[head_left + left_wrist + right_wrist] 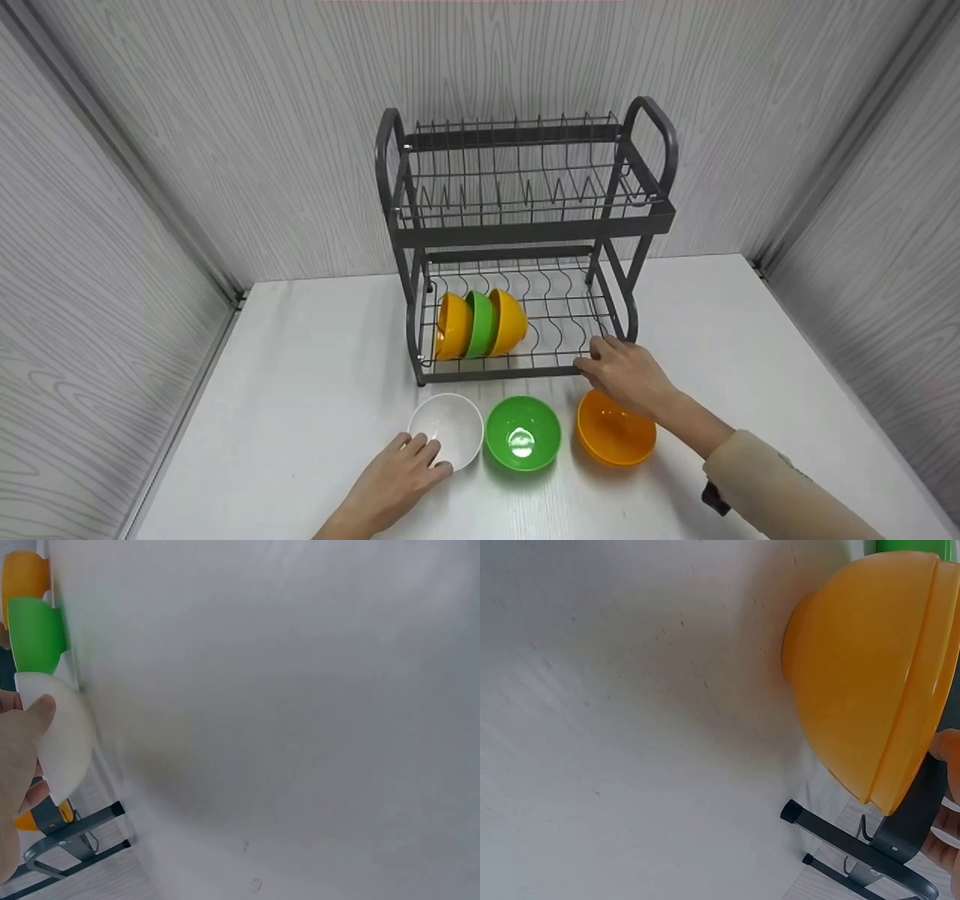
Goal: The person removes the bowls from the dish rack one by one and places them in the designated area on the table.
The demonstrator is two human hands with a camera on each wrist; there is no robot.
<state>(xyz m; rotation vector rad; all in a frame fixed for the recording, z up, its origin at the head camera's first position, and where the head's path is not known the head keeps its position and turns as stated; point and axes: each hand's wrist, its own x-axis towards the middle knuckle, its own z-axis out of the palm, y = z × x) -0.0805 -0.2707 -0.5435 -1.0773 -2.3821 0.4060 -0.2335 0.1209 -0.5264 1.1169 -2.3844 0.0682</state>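
The left hand (397,478) is pinching a white bowl (448,418) on the white tabletop (300,360) — grained panels (247,112) are enclosing it; the right hand (628,373) is curling near the rack (532,234) — grip indeterminable.

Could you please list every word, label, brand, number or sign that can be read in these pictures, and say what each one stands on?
None can be read: the white bowl, the front green bowl, the front orange bowl and the dish rack show no lettering.
Something tiny on the tan sleeve is too small to identify as text.
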